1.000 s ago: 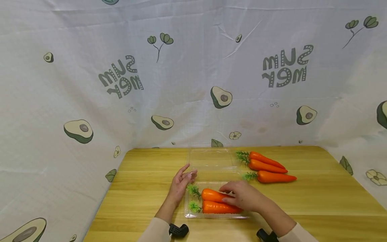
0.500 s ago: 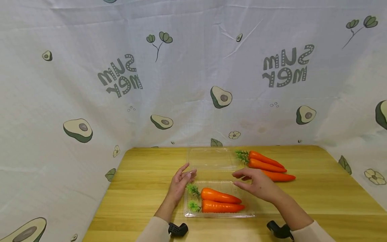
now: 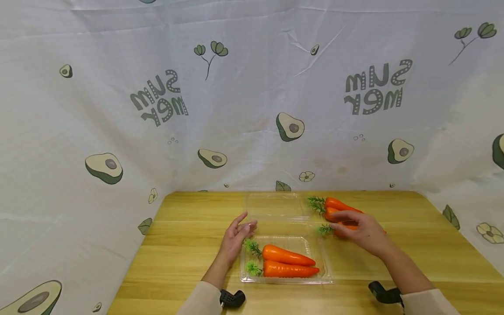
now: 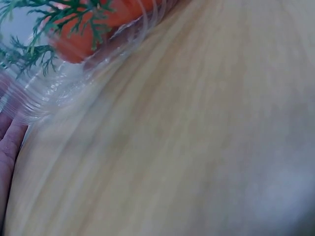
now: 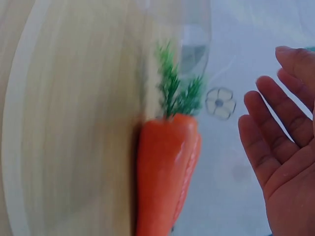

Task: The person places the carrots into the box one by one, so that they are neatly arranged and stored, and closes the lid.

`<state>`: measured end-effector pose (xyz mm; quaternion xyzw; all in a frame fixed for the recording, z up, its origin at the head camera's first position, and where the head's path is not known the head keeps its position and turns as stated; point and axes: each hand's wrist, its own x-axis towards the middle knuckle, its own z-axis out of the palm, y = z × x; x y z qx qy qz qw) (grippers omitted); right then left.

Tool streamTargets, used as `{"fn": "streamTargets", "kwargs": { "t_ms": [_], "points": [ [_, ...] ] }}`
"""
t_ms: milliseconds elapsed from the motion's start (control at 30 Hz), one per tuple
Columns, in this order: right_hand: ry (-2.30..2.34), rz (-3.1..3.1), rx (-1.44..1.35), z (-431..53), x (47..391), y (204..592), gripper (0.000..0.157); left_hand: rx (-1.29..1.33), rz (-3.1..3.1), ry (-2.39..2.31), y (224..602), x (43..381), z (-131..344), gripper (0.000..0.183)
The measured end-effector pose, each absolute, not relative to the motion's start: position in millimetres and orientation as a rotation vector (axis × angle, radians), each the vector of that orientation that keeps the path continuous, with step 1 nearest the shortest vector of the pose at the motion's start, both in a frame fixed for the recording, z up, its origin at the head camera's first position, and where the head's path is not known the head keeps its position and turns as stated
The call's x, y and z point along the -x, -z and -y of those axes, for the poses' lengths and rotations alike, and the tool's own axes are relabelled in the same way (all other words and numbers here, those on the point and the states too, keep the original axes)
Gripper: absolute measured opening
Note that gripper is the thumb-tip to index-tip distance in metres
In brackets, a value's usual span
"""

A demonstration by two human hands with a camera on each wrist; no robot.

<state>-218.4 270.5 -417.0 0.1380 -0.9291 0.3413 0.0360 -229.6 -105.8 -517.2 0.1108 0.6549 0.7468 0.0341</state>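
Tray and lid: thin, transparent plastic, glossy, tray wall finely ribbed. Rear carrot in the tray: smooth, shiny skin, plastic in appearance. Front carrot: likewise glossy, surface slightly rippled. Leaf tuft: plastic-looking, feathery, rough in outline. Carrot outside the tray: smooth, with soft highlights. Tabletop: wood or wood-effect, grained, smooth, low sheen. Backdrop: printed cloth, matt, creased. Left sleeve: matt cloth. Left wrist fitting: black, plastic-looking
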Motion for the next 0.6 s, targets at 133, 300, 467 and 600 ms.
{"fn": "streamTargets", "kwargs": {
  "t_ms": [133,300,467,600],
  "points": [
    [-1.03,2.883,-0.369,-285,220,422,0.032,-0.351,-2.013,-2.299,518,230,105,0.058],
    [-1.02,2.916,-0.299,-300,222,429,0.038,-0.346,-2.014,-2.3,519,230,105,0.058],
    [-1.0,2.935,-0.222,-315,225,437,0.042,-0.345,-2.023,-2.29,518,230,105,0.059],
    [-1.027,2.97,-0.204,-327,227,441,0.046,-0.343,-2.025,-2.287,518,230,105,0.058]
  ]
}}
